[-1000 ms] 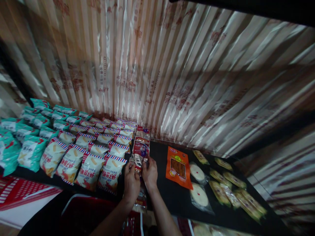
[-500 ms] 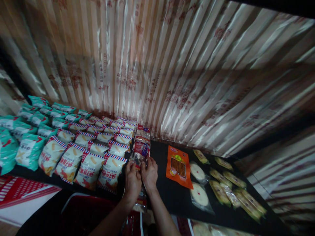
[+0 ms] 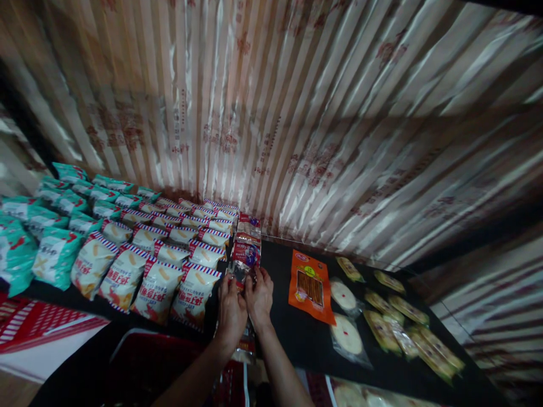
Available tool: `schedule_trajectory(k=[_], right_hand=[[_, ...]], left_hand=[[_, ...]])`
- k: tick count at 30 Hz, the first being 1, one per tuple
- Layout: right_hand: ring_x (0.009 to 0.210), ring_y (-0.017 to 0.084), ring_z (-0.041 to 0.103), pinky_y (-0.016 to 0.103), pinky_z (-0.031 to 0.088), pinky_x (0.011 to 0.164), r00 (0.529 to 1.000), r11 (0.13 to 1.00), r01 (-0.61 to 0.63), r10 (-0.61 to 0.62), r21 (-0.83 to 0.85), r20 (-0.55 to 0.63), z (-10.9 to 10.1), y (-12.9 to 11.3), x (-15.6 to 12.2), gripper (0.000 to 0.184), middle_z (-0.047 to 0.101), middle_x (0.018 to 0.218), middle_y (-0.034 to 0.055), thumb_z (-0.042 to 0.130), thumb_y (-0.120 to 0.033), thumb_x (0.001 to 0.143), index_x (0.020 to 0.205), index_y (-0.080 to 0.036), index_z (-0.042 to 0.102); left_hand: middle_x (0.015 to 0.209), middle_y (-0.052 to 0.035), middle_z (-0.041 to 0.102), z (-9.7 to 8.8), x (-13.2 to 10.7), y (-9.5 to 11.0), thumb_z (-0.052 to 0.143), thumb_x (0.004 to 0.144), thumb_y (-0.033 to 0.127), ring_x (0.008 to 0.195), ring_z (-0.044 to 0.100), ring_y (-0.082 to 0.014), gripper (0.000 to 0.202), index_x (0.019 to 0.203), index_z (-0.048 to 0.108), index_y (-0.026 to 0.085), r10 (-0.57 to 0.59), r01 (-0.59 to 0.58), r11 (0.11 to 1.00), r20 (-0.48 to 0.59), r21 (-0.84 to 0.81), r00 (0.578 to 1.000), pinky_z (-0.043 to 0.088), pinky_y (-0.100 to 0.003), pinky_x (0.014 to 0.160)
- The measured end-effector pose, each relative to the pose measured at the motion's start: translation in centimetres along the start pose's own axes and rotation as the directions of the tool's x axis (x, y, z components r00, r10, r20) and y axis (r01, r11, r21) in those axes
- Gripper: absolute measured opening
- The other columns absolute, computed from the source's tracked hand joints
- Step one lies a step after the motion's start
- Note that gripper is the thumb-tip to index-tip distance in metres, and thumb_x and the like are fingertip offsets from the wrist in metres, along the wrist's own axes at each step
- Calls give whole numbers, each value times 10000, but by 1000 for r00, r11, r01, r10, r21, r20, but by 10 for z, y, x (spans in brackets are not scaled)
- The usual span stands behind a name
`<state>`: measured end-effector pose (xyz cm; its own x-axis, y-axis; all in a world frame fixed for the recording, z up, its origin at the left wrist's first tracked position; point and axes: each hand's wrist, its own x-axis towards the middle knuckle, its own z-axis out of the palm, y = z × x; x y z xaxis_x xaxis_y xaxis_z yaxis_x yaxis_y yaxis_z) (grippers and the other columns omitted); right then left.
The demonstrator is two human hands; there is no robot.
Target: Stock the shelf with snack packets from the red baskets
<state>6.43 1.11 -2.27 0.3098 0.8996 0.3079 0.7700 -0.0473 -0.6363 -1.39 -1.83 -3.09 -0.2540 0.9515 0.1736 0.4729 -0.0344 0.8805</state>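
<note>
Pleated shiny curtain [image 3: 237,85] behind, black shelf [image 3: 305,350] in front, light dim. Both hands at the middle of the shelf, side by side, backs up.

Left hand [image 3: 231,308] and right hand [image 3: 259,294] meet at one foil packet [image 3: 240,274]. Fingers of both are bent in, left tips at its left edge, right tips at its right edge. Contact looks certain; can't tell whether they pinch it or only press the sides, tips too dark and partly hidden.

Key relation: packet lies right at the fingertips, between the two hands, neither clearly nearer. Its near part is hidden by the hands, so its own long axis isn't readable. It sits in line with the red packets [image 3: 246,251] just beyond the fingers; that row runs straight away toward the curtain. Another foil packet [image 3: 245,347] shows on the near side of the fingers, between the forearms, at the shelf's front edge.

Left of the fingers: white snack bags [image 3: 193,299] upright in rows, nearest one just beside the left hand. Teal bags [image 3: 57,257] past those. Right of the fingers: bare black strip, then orange packet [image 3: 309,285] lying flat, then two wrapped white rounds [image 3: 348,336], then small yellowish packets [image 3: 436,353], farthest off.
</note>
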Motion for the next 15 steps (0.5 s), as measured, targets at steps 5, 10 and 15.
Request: schedule_trajectory(k=[5,10,15], right_hand=[[1189,286,403,419,363,959,999,999,25,-24,47,-22,-1,2,-3,472,450,1293,182,375,-382,846,1169,-107,583],[1224,280,376,435,342,985,995,994,62,-54,92,-87,-12,3,-16,454,431,1312,182,371,-398,851,1106,-108,609],[1222,271,397,438,356,982,989,986,95,-78,136,-124,-28,4,-46,404,447,1309,166,386,-386,850,1051,-133,629]], left_hand=[[1428,-180,335,-2,-6,0,428,702,62,1366,198,-290,558,1258,470,55,50,-51,999,50,18,997,245,-466,1104],[1434,-150,347,-14,-24,8,413,744,72,1376,173,-272,496,1229,515,95,118,-124,990,88,65,989,227,-476,1112],[1420,-167,365,-30,-49,15,402,783,100,1364,219,-273,455,1220,531,91,147,-158,982,107,105,983,295,-464,1085]])
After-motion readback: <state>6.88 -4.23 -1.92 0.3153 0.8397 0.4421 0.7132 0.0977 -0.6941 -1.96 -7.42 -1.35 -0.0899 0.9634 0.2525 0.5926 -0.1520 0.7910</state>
